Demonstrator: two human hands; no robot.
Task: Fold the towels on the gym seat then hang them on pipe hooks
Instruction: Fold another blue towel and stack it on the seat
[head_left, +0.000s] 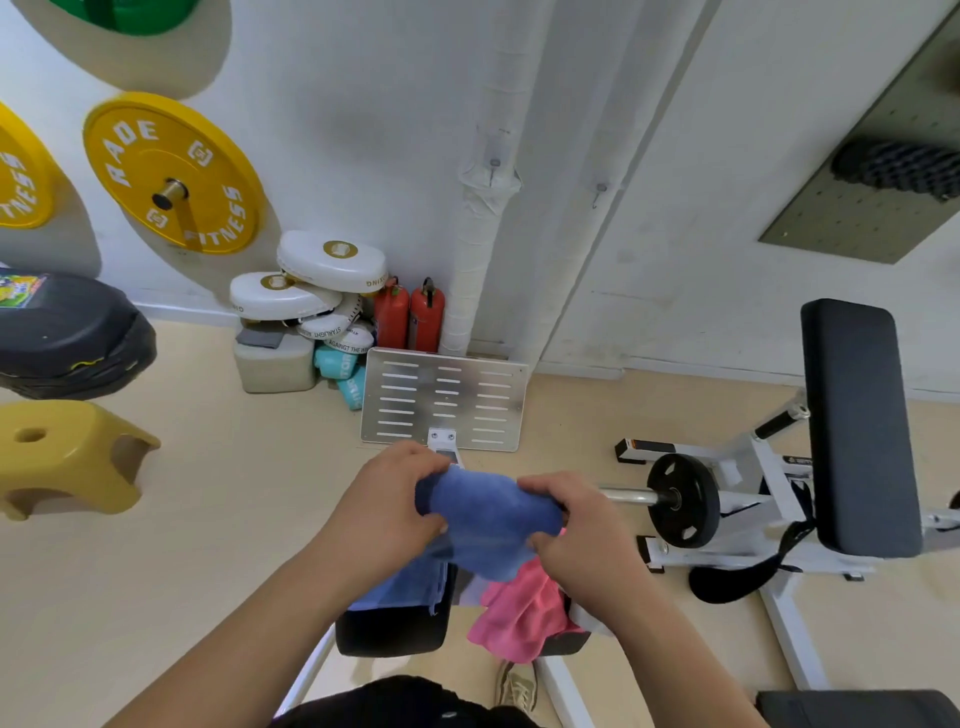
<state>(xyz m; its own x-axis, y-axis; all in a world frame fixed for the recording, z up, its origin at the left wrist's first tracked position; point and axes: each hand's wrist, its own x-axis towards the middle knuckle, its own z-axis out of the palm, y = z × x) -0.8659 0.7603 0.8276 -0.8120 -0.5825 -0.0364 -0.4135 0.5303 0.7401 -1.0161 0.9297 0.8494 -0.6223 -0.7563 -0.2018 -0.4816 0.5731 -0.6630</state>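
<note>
Evidently mid-fold: left hand (387, 499) and right hand (576, 525) each grip an end of the blue towel (488, 519), fingers curled over its top edge. It is held bunched just above the gym seat (395, 631), likely to square the halves. Pink towel (519, 608) lies crumpled on the seat's right side, unfolded. Pipe hooks (493, 166) far off on the wall, bare.

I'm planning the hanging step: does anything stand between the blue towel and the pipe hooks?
Nothing visible blocks it. The left hand and right hand hold the blue towel above the seat. Both hooks are bare. The slotted metal plate stands between seat and wall, but low, beneath the hooks.
</note>
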